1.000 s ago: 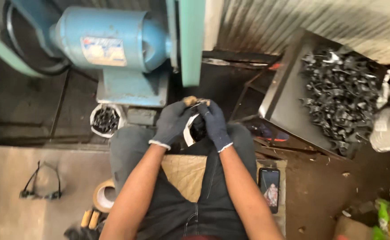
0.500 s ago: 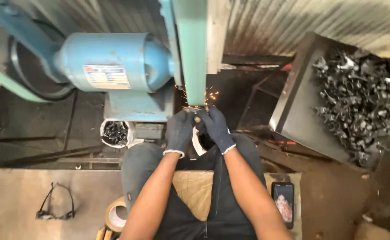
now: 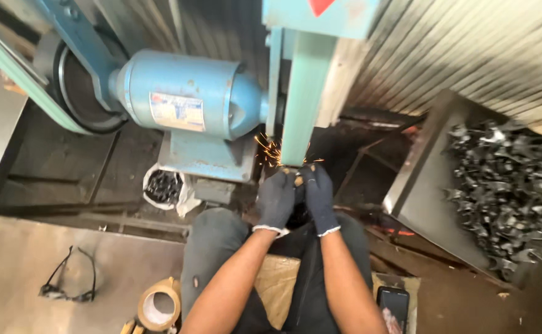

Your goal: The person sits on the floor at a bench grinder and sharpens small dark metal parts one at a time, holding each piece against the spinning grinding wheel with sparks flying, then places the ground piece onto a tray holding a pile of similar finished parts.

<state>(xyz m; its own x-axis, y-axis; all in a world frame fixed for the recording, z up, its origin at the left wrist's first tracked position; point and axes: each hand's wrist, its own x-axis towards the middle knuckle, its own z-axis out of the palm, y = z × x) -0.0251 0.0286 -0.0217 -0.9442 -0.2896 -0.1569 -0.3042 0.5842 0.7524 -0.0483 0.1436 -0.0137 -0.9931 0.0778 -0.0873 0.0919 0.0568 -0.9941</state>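
Sparking now: workpiece against grinder belt.

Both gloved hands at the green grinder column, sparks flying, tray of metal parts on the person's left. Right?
Not quite. The head view shows the tray of metal parts on the person's right. Both gloved hands, left hand and right hand, are at the green column, sparks flying.

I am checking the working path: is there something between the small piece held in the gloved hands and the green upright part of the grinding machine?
Nothing visible. The left hand and right hand press the small piece directly against the base of the green upright part; sparks fly at the contact.
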